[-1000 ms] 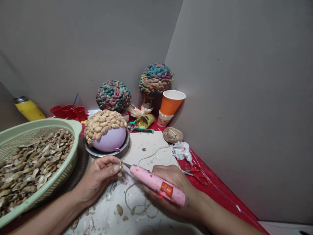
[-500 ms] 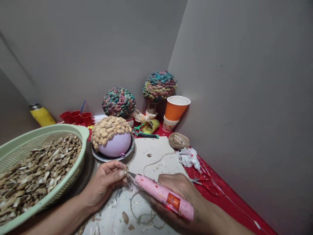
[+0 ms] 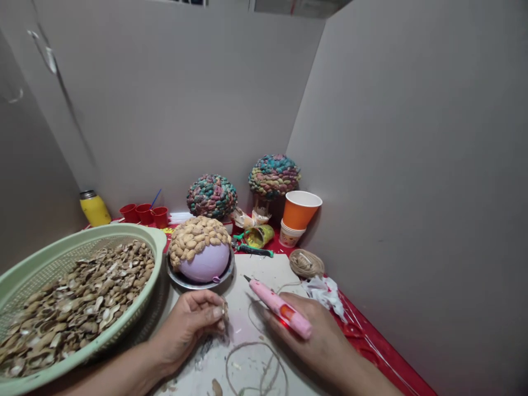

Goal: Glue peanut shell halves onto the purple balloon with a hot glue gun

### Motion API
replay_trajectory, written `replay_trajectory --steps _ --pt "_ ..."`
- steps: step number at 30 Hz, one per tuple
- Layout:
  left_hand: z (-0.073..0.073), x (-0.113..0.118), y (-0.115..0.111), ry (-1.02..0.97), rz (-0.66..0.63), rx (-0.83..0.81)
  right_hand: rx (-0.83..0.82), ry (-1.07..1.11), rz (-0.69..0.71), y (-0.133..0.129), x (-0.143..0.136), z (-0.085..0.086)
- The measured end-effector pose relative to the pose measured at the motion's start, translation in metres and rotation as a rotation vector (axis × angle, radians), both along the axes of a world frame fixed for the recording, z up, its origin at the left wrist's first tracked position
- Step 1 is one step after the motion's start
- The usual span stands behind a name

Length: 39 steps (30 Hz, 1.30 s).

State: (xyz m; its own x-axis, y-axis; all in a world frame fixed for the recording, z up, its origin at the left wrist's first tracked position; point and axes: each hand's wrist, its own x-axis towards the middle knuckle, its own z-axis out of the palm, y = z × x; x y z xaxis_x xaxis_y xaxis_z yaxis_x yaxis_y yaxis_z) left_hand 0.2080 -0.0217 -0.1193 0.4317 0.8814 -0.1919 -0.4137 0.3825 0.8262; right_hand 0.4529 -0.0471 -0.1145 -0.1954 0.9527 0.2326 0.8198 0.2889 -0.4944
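Observation:
Between thumb and fingers, my left hand (image 3: 196, 324) pinches a peanut shell (image 3: 225, 311), most of it hidden by the fingertips. A pink hot glue gun (image 3: 280, 308) is gripped in my right hand (image 3: 311, 330), its dark nozzle pointing up and left, apart from the shell. Just beyond my left hand, a lilac balloon (image 3: 206, 263) rests in a metal bowl (image 3: 185, 281). Peanut shells (image 3: 198, 234) cover its top and left side, while its lower front is bare.
At left stands a green basket (image 3: 159, 242) of peanut shells. Behind are two coloured shell-covered balls (image 3: 212, 196), red cups (image 3: 143, 213), a yellow bottle (image 3: 94, 210), an orange paper cup (image 3: 299, 214) and pliers (image 3: 256, 251). Twine (image 3: 306, 264) and crumpled white plastic (image 3: 325, 294) lie at right.
The glue gun's nozzle has drawn away from the shell in my left hand, up and to the right. The view has tilted upward, so more wall shows.

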Motion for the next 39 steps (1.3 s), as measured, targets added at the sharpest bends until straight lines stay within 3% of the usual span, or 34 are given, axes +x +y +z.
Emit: replay_trajectory --steps 2,6,12,16,19,22,25,32,35,39 --pt "-0.001 0.002 -0.003 0.008 -0.019 0.017 -0.092 -0.152 -0.055 0.008 0.002 -0.008" --pt "-0.005 0.005 -0.01 0.011 -0.059 0.05 -0.142 -0.221 -0.064 0.015 0.001 -0.015" --pt "-0.014 0.007 -0.013 0.014 -0.081 0.085 -0.181 -0.274 -0.002 0.012 -0.003 -0.005" --pt "-0.017 0.008 -0.013 0.021 -0.072 0.094 -0.263 -0.328 0.065 0.01 0.003 0.013" --pt "-0.019 0.009 -0.013 0.019 -0.075 0.092 -0.278 -0.271 0.121 0.016 0.007 0.038" --pt "-0.02 0.009 -0.013 0.024 -0.092 0.085 -0.161 -0.036 0.214 0.035 -0.001 0.064" --pt "-0.023 0.01 -0.012 0.032 -0.101 0.087 -0.016 0.17 0.299 0.07 -0.022 0.077" --pt "-0.035 0.014 0.002 0.087 -0.151 0.129 -0.052 0.278 0.494 0.151 -0.068 0.064" --pt "-0.039 0.014 0.005 0.103 -0.158 0.132 -0.079 0.277 0.547 0.161 -0.072 0.059" --pt "-0.036 0.013 0.001 0.105 -0.178 0.129 -0.062 0.321 0.564 0.155 -0.068 0.055"
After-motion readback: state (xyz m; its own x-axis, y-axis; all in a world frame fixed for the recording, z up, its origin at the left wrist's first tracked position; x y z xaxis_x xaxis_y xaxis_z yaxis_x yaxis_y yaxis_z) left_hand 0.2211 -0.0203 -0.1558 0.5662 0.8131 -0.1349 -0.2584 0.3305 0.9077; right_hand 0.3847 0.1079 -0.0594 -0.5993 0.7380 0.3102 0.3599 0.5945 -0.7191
